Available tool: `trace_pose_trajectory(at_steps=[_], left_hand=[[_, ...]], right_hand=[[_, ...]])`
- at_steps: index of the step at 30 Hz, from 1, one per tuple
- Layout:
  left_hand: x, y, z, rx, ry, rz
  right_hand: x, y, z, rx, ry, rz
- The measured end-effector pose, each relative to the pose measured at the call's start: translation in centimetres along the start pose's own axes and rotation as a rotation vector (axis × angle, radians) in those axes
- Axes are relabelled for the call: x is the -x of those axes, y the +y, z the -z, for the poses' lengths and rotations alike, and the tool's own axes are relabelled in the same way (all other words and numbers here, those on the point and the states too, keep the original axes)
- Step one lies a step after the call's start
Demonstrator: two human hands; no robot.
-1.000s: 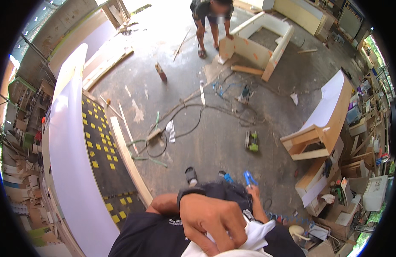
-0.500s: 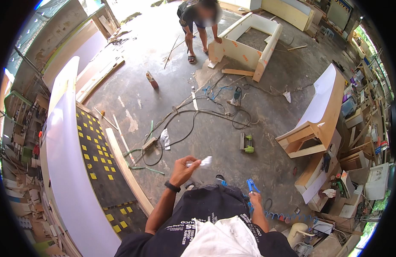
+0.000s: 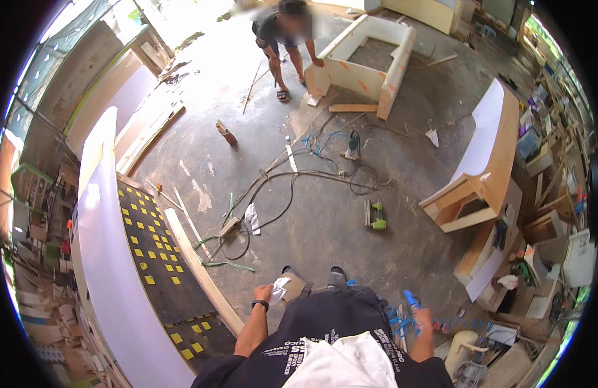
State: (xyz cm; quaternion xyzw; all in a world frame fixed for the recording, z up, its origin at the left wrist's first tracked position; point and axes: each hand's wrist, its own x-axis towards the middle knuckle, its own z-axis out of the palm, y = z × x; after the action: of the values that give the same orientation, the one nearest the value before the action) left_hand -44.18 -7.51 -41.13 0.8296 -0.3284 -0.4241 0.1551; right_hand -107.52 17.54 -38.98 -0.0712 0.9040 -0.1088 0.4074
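Note:
My left hand [image 3: 263, 293] is closed around a crumpled white sheet [image 3: 281, 288]; whether it is paper or plastic I cannot make out. It hangs low by my left leg, a watch on the wrist. A flat brown piece [image 3: 297, 286] shows beside the sheet. Out to my right, my right hand [image 3: 422, 318] grips a blue air blow gun [image 3: 412, 299], its tip raised forward. A coiled blue hose [image 3: 454, 321] runs near that hand, partly hidden by it.
A green nail gun [image 3: 378, 215], looping cables [image 3: 292, 173] and a power tool [image 3: 352, 145] lie on the floor. Long curved white panels [image 3: 101, 226] stand left; a curved wooden cabinet [image 3: 473, 174] stands right. Ahead, another person [image 3: 282, 39] bends over a white frame [image 3: 350, 71].
My left hand has dropped down and slightly left with the white sheet. The right hand has swung outward and down with the blow gun. The view has shifted slightly.

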Motion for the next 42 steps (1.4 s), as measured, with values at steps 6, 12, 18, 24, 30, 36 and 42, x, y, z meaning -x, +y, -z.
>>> trace_pose_trajectory(at_steps=[6, 12, 18, 24, 30, 36, 42], left_hand=[[0.9, 0.1, -2.6, -0.264, -0.113, -0.099], [2.4, 2.4, -8.5, -0.347, -0.303, -0.092], [1.2, 10.5, -15.3, -0.523, -0.44, -0.143], [-2.9, 23.7, -23.5, -0.648, -0.421, -0.272], [-1.6, 42.5, -31.9, -0.542, -0.401, -0.569], [2.5, 51.8, -40.2, -0.505, -0.433, -0.775], [9.1, 49.2, -45.2, -0.527, -0.486, -0.756]], right_hand=[[1.9, 0.8, 12.8, 0.044, 0.302, 0.061], [2.0, 2.3, 17.4, -0.131, 0.633, 0.297], [-2.2, 7.3, 15.2, -0.485, 0.294, 0.129], [1.1, -3.1, 14.0, -0.597, 0.062, -0.176], [-1.5, -2.8, 14.5, -0.814, 0.314, -0.139], [-9.3, 1.3, 17.3, -0.76, 0.552, 0.041], [-12.5, -3.9, 24.3, -1.371, 0.401, -0.053]])
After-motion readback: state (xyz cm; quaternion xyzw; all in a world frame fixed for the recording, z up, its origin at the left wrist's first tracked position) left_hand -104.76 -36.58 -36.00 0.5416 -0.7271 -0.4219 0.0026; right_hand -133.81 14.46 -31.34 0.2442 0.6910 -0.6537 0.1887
